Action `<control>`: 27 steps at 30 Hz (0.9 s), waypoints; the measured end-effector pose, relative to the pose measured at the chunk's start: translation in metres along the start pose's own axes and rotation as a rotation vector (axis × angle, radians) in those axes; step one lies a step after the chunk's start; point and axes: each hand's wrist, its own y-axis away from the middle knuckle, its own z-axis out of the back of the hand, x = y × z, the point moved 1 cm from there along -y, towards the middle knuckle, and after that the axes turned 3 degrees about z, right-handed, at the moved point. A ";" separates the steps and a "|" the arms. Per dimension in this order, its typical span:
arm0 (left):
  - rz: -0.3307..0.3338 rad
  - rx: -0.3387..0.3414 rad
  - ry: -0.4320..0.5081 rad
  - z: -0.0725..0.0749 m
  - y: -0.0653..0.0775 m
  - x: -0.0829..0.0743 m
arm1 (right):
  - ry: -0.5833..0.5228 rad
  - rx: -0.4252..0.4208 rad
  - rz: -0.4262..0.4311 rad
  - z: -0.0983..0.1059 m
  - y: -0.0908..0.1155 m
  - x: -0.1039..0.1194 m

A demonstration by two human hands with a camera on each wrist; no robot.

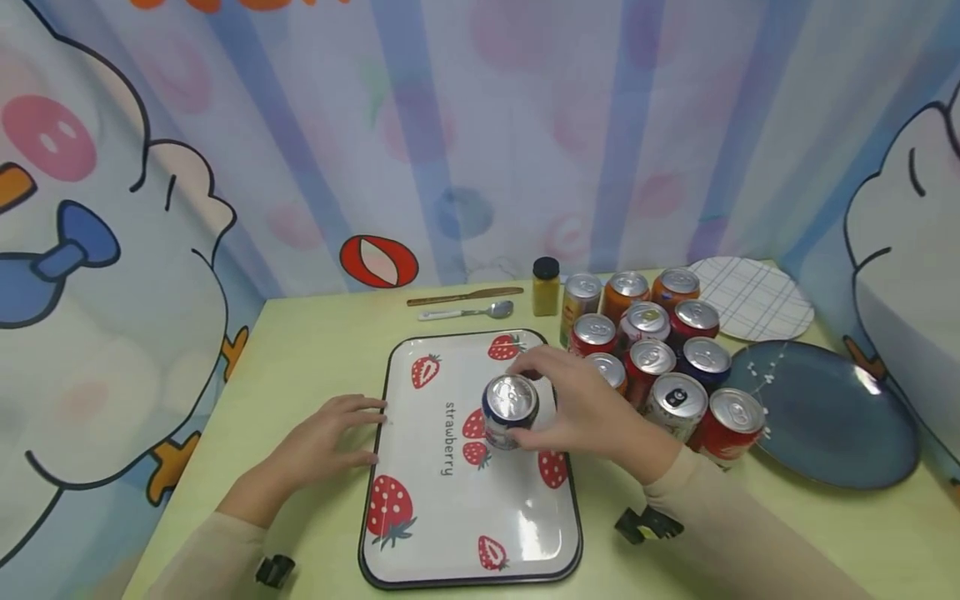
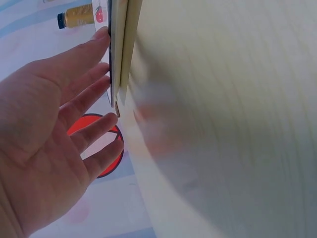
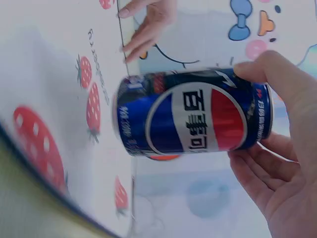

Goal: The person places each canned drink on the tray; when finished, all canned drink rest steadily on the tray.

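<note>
My right hand (image 1: 581,408) grips a blue Pepsi can (image 3: 190,116) near its top, thumb on one side and fingers on the other. The can is upright over the middle of a white strawberry-printed tray (image 1: 442,533), its base close to the surface in the right wrist view. At the tray's left edge is my left hand (image 1: 318,442), its fingers loosely extended and the fingertips right at the dark rim. In the left wrist view that hand (image 2: 44,134) has nothing in its palm.
Several drink cans (image 1: 651,357) stand in a cluster right of the tray. Beyond them are a blue oval plate (image 1: 832,425) and a checked round mat (image 1: 750,292). A spoon (image 1: 498,309), a knife (image 1: 465,296) and a black-capped jar (image 1: 546,292) sit behind the tray.
</note>
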 end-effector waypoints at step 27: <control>-0.004 0.004 0.003 0.000 0.000 -0.002 | -0.061 -0.073 -0.254 -0.115 -0.126 -0.033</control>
